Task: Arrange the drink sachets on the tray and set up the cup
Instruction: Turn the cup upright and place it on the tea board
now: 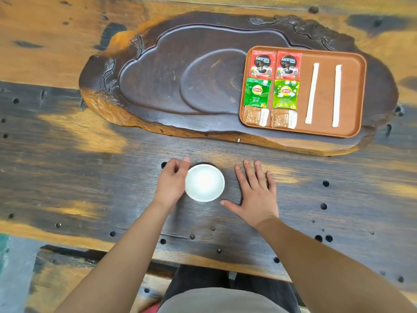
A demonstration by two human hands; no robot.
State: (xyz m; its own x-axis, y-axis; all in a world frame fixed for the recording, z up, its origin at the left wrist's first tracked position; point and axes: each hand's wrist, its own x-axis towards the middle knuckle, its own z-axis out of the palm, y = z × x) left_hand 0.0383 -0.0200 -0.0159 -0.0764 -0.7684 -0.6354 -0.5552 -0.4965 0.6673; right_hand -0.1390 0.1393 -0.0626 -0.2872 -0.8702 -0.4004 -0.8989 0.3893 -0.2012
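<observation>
A white cup (205,182) stands upright on the dark wooden table, seen from above, over a dark round coaster whose edge shows behind it. My left hand (172,180) curls around the cup's left side, fingers touching its rim. My right hand (256,190) lies flat on the table to the right of the cup, fingers spread, holding nothing. At the upper right, a brown tray (352,93) holds two red coffee sachets (275,64), two green tea sachets (272,93), two small brown sachets (269,118) and two long white stick sachets (323,93) in neat rows.
The tray sits on the right end of a large carved dark wooden tea board (171,82). The wooden table (90,177) has many small round holes. My legs show under the table's near edge.
</observation>
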